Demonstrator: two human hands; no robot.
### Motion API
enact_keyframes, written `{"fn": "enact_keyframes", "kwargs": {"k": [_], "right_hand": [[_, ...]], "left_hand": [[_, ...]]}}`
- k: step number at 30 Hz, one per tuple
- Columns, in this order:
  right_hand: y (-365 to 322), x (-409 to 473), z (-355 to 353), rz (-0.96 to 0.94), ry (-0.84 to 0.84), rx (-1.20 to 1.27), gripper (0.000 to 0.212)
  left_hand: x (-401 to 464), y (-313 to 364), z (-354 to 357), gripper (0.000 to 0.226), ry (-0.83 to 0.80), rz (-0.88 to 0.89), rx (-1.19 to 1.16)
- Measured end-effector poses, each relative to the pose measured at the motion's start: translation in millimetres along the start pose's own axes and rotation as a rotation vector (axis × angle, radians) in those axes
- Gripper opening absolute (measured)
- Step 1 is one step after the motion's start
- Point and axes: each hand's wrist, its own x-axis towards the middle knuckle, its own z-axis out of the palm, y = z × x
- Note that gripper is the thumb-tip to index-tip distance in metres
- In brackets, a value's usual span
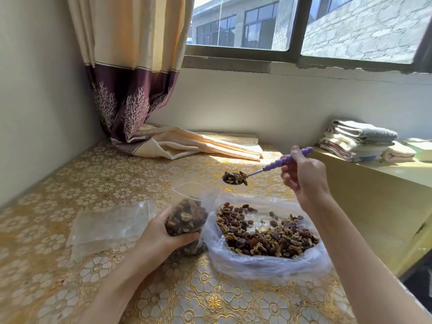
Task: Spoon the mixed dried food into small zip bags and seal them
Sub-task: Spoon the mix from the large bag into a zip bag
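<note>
My left hand (161, 232) grips a small clear zip bag (187, 216), upright on the table, its mouth open and its lower part packed with mixed dried food. My right hand (304, 174) holds a spoon (236, 178) by its purple beaded handle. The spoon's bowl is heaped with dried food and hovers above and to the right of the bag's mouth. A large clear plastic bag (261, 265) lies open just right of the zip bag, holding a spread of mixed dried food (264, 235).
A stack of empty clear zip bags (107, 226) lies flat left of my left hand. The table (98, 183) has a gold floral cover. A curtain (187, 143) drapes onto its back edge. Folded towels (357, 141) sit on a ledge at right.
</note>
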Motion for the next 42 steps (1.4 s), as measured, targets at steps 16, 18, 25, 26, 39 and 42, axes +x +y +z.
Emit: {"fn": "enact_keyframes", "kwargs": {"k": [16, 18, 25, 26, 39, 42], "right_hand": [[12, -30, 62, -0.252, -0.336, 0.008, 0.027], [10, -30, 59, -0.26, -0.351, 0.019, 0.026], [4, -21, 35, -0.244, -0.13, 0.094, 0.028], [5, -19, 28, -0.247, -0.08, 0.08, 0.029], [51, -9, -57, -0.212, 0.162, -0.431, 0.033], [56, -10, -57, -0.151, 0.139, -0.444, 0.034]], "left_hand": [[-1, 4, -2, 0.051, -0.035, -0.086, -0.199], [-1, 3, -2, 0.052, -0.034, -0.077, -0.206], [-1, -1, -2, 0.055, -0.042, -0.066, -0.209], [-1, -2, -2, 0.054, -0.043, -0.059, -0.213], [-2, -4, 2, 0.041, -0.02, -0.03, -0.228], [-1, -4, 2, 0.041, -0.028, -0.032, -0.225]]}}
